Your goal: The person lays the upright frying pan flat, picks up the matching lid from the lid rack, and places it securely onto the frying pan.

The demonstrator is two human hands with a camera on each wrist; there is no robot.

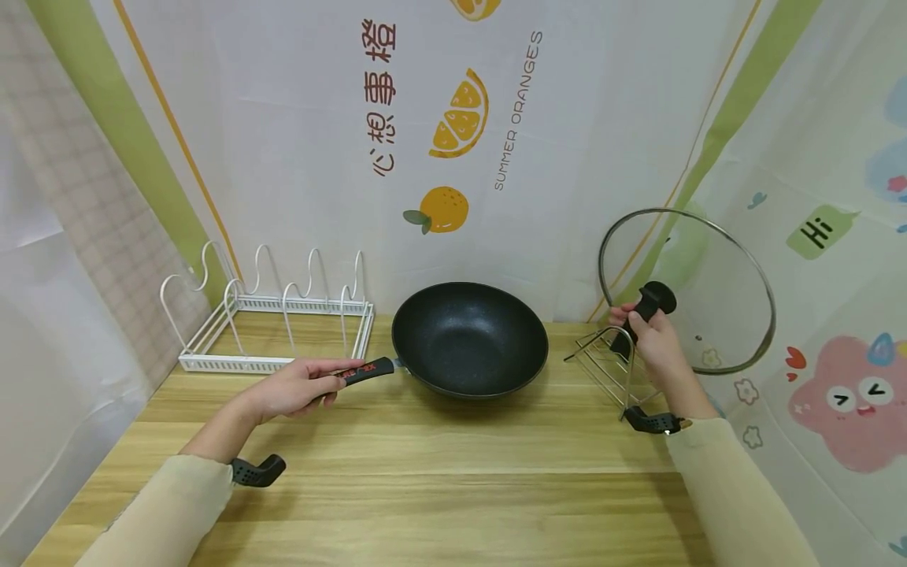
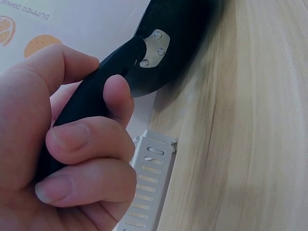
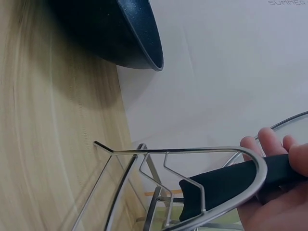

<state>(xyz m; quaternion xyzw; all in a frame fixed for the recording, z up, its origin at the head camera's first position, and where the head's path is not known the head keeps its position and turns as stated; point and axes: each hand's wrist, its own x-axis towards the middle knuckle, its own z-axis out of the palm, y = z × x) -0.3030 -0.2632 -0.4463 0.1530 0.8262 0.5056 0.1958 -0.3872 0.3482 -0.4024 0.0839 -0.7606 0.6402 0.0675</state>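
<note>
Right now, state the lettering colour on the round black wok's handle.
Red lettering, clearest in the head view.

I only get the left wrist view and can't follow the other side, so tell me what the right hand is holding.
Observer: The right hand grips the black handle of a see-through lid.
Operator: Tell me what stands by that hand.
Observer: A wire stand, to the right of the pan.
Operator: Now describe the side of the pan handle that I can't see.
Observer: It carries red lettering.
</note>
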